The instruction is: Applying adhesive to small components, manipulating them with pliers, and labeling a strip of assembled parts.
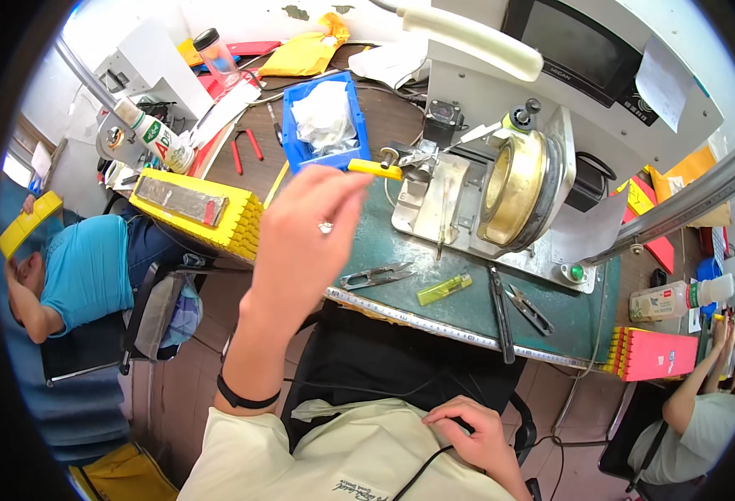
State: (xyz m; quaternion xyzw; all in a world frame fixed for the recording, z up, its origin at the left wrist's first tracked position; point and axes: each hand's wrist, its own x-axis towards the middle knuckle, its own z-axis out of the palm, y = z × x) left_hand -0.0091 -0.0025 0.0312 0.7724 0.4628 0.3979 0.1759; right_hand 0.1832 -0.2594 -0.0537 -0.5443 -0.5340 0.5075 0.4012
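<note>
My left hand (305, 230) is raised over the bench's left part, fingers curled against the near end of a yellow handle (376, 169). The handle belongs to a metal clamp (419, 163) on a bench fixture. A small shiny bit shows between the thumb and palm; I cannot make it out. Right of the clamp stands a brass-coloured ring (501, 188) on a dark round mount. My right hand (477, 436) lies loosely on my lap, fingers apart, with a black cable (424, 474) running beside it. Whether it touches the cable is unclear.
Thread snips (377, 275), a yellow-green small tool (444, 289), long tweezers (501, 313) and more snips (530, 311) lie along the front edge. A blue bin (288, 125) holds white bags. Yellow trays (238, 221) stand left. Co-workers (88, 263) sit on both sides.
</note>
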